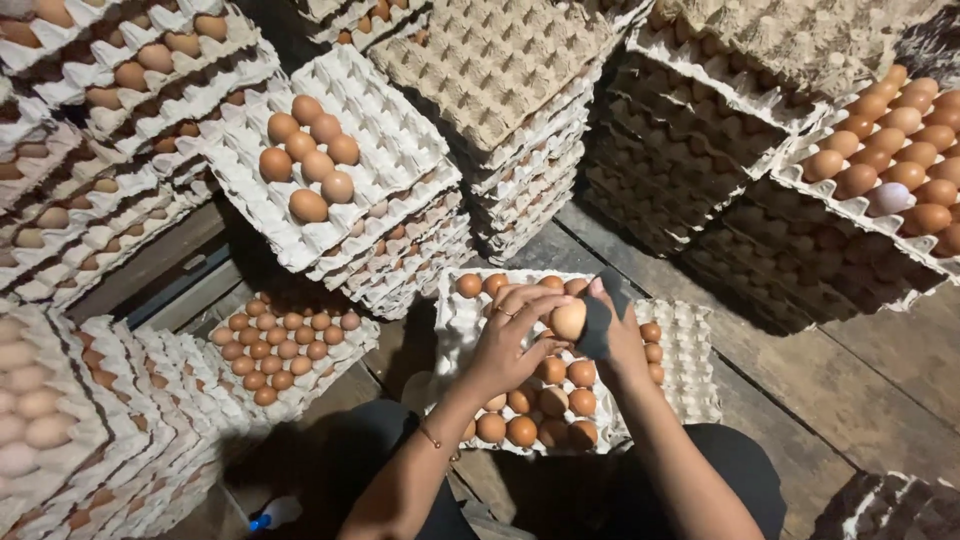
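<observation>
Left hand point(505, 345) curled round a brown egg point(568, 320), fingers closed on it, held just above the egg tray point(690, 375) in front. Right hand point(620, 335) pinching a dark cloth point(596, 328) flat vs the egg's right side. Best kept light w/ grip, fingertips only; turn egg slowly under cloth, wipe w/o pressing. Keep low over tray, clear of eggs beneath. Stacks all round, elbows in.

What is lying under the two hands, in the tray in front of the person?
Brown eggs fill the near part of the tray, with more at its far edge. The left hand holds one egg; the right hand presses a dark cloth to it. The cells beneath them are covered.
</observation>
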